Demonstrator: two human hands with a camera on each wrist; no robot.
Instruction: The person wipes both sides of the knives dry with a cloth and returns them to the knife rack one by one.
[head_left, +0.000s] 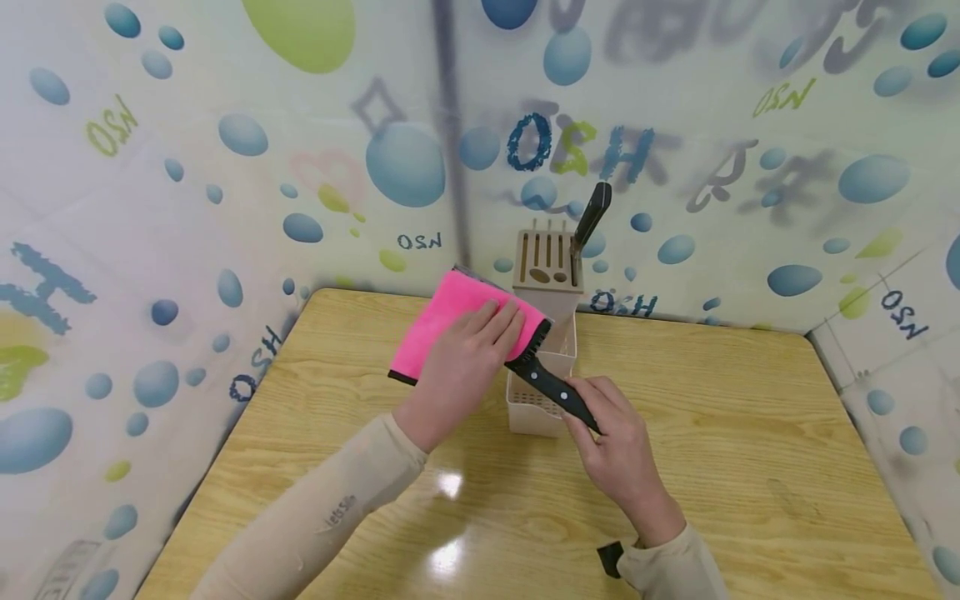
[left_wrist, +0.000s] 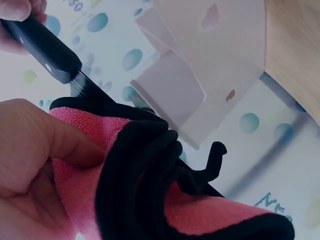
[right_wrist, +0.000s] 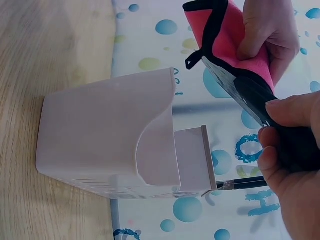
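Note:
My right hand [head_left: 621, 446] grips the black, riveted handle of a kitchen knife [head_left: 557, 389], tilted above the table. Folded over its blade is a pink cloth [head_left: 429, 333] with black edging. My left hand [head_left: 463, 362] holds that cloth against the blade, fingers on top; in the left wrist view the thumb [left_wrist: 75, 142] presses the cloth's near side. Most of the blade is hidden, though a strip of blade [right_wrist: 222, 77] shows in the right wrist view. Behind the hands stands a pale knife holder [head_left: 547, 300] with slots and a perforated lower bin.
Another black-handled knife [head_left: 592, 218] stands in the holder's right slot. The holder sits on a wood-grain table [head_left: 750, 433] near its back edge. A patterned wall covering [head_left: 675, 100] with blue dots rises behind and at both sides.

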